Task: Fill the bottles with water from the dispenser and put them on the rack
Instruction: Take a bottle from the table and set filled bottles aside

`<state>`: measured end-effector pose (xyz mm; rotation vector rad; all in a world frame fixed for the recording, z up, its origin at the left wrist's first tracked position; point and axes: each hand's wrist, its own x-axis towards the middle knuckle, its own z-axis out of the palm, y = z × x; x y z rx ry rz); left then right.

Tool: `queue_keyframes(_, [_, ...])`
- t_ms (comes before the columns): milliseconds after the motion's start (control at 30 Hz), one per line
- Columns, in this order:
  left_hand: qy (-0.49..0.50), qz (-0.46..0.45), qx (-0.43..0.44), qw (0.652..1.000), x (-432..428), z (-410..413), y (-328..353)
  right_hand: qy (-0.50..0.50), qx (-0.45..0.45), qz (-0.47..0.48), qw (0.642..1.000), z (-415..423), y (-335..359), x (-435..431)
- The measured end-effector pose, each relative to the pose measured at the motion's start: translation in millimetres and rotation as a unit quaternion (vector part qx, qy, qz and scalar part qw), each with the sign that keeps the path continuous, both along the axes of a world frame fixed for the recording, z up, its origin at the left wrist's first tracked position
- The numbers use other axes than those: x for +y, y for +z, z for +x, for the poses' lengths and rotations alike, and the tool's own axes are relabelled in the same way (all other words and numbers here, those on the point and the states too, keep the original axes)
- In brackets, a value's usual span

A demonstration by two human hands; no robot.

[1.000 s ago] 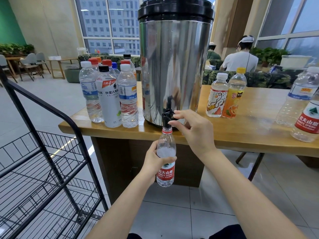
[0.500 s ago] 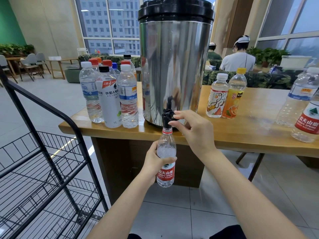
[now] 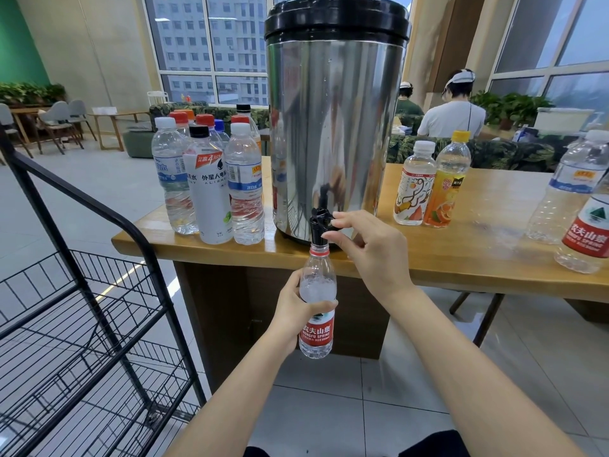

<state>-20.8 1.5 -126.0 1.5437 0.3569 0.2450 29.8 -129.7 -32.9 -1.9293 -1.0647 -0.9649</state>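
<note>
Both forearms come up from the bottom of the frame. The left hand (image 3: 291, 313) has its fingers and thumb curled round the middle of a small clear bottle (image 3: 317, 334) with a red label. It holds the bottle upright just below the table edge, dead centre, with the open neck right under the black tap (image 3: 319, 222). The right hand (image 3: 369, 252) is on that tap, forefinger over the top and thumb underneath, pinching it, with the other fingers loosely curled.

There's frothy white water in the upper part of the bottle (looks like it's up around the shoulder, but hard to say through the bubbles).

Lower left is a black wire rack (image 3: 82, 291). The wooden table (image 3: 461, 255) runs across the middle, and the steel dispenser (image 3: 333, 127) with its black lid stands near the front edge, top centre. Left of it a bunch of capped bottles (image 3: 211, 183) stands packed together. Right of it are two juice bottles (image 3: 415, 186) side by side, and two more water bottles (image 3: 583, 232) sit at the far right edge. Way back at upper right, a person in a white top (image 3: 451, 117) sits facing away.
</note>
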Motion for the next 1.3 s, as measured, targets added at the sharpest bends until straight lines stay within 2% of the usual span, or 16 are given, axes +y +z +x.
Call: queue_keyframes(1300, [0.005,0.009,-0.002,1.0,0.6,1.0,-2.1,0.014,-0.003,-0.003,1.0,5.2,-2.1,-1.0])
